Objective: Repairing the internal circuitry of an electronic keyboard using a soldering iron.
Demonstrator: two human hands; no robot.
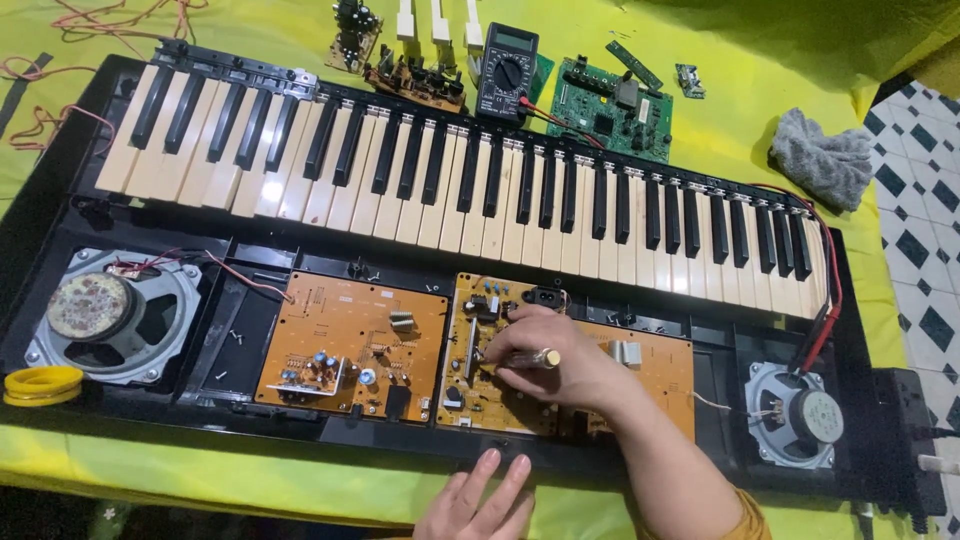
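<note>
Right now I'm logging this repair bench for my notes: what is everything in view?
Keyboard: one, black case, opened, centre.
Orange circuit boards: three, inside case.
Speakers: two, grey, at case ends.
Multimeter: one, black, behind keys.
Green circuit board: one, behind keys.
Loose white keys: three, top edge.
Grey cloth: one, far right.
Yellow tape roll: one, left corner.
Right hand: on middle board, ring on finger.
Left hand: resting at case's front edge.

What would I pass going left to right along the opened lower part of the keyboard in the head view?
Yellow tape roll → big rusty speaker → left orange circuit board → right hand on the middle board → small speaker.
</note>
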